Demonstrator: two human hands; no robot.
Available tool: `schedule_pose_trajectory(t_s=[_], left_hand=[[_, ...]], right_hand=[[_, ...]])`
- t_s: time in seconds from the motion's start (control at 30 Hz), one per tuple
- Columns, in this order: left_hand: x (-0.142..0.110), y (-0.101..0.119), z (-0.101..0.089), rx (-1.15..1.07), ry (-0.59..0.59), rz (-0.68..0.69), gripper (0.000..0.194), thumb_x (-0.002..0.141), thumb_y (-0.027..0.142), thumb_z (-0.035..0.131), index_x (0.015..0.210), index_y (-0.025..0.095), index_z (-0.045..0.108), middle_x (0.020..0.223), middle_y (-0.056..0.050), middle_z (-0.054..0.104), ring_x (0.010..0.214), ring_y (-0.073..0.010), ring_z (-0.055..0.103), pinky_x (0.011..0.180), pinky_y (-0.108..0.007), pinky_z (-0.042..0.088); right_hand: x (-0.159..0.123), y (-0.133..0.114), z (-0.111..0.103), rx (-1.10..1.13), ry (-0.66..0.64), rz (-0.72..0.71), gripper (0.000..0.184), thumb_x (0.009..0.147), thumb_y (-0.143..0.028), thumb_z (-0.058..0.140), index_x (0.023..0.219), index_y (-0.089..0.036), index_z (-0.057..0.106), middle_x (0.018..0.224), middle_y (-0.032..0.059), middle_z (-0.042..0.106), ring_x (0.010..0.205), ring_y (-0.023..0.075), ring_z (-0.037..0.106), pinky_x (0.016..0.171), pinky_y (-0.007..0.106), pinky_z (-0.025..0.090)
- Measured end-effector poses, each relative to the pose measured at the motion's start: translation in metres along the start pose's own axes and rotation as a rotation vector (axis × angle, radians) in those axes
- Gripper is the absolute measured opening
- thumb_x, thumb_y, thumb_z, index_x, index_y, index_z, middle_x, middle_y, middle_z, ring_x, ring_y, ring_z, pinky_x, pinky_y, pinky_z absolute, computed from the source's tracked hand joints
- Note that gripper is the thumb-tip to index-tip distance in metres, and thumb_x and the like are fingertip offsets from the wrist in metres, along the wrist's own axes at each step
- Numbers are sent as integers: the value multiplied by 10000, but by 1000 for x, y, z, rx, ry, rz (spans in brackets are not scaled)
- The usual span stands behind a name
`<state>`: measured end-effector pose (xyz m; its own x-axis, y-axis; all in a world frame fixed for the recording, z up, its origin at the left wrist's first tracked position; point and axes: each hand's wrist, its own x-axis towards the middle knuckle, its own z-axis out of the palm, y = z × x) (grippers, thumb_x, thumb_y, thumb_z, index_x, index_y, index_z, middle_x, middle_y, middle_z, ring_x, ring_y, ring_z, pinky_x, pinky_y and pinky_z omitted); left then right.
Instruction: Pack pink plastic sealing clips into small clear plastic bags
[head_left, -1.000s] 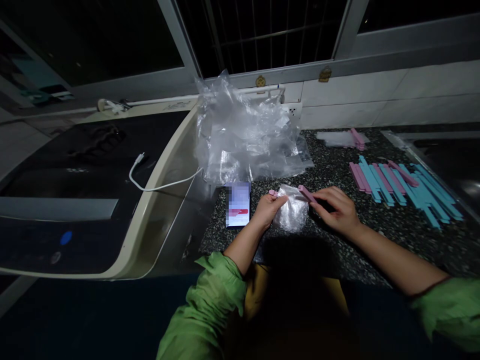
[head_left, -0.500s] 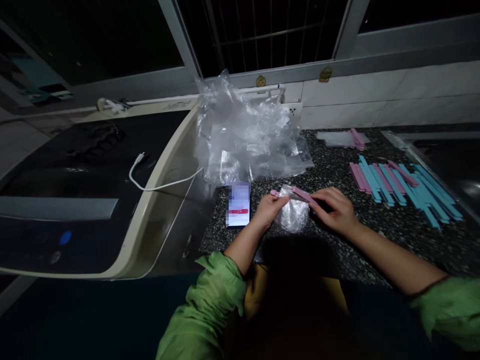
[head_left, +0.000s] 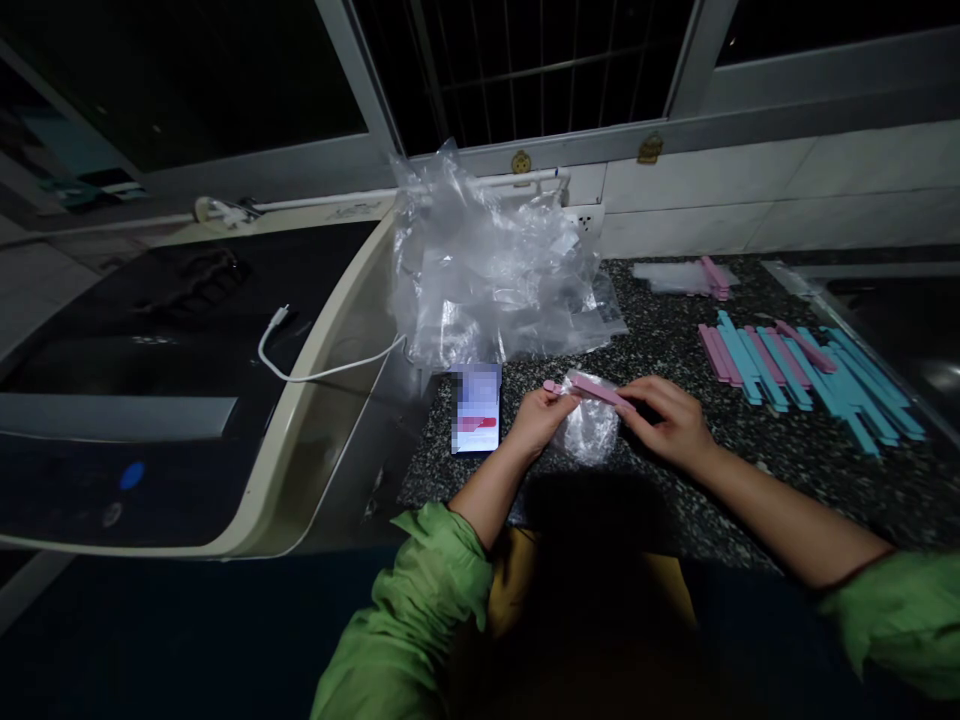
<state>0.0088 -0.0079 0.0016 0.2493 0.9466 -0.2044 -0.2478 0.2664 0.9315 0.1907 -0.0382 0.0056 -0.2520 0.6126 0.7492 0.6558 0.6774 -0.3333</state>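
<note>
My left hand (head_left: 538, 420) pinches the left end of a pink clip stick (head_left: 589, 389) and the top edge of a small clear plastic bag (head_left: 592, 430). My right hand (head_left: 667, 420) grips the right end of the same pink stick, fingers curled. The stick lies across the mouth of the bag, just above the dark speckled counter (head_left: 750, 470). The bag hangs crumpled between my hands.
A heap of clear plastic bags (head_left: 487, 270) sits behind my hands. A phone (head_left: 477, 408) lies to the left. Several pink and blue sticks (head_left: 810, 370) are spread at right, with a few pink ones (head_left: 712, 275) farther back. A white cable (head_left: 315, 365) crosses a machine lid at left.
The pink stick has closed down flat across the top of the bag; my right hand slid slightly left and the bag bunched smaller.
</note>
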Motion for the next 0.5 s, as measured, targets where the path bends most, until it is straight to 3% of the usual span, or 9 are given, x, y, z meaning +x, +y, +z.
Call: schedule_pose_trajectory(t_s=[0.5], left_hand=[[-3,3,0,31,-5,-33,276,478,340,767,535,112,621,481,19,562,439,-64,422,470,-204,283]], right_hand=[[0,1,1,26,-3,9,120,805,-213,594,916,-202,637,795,67,641,725,171,616,630,323,529]])
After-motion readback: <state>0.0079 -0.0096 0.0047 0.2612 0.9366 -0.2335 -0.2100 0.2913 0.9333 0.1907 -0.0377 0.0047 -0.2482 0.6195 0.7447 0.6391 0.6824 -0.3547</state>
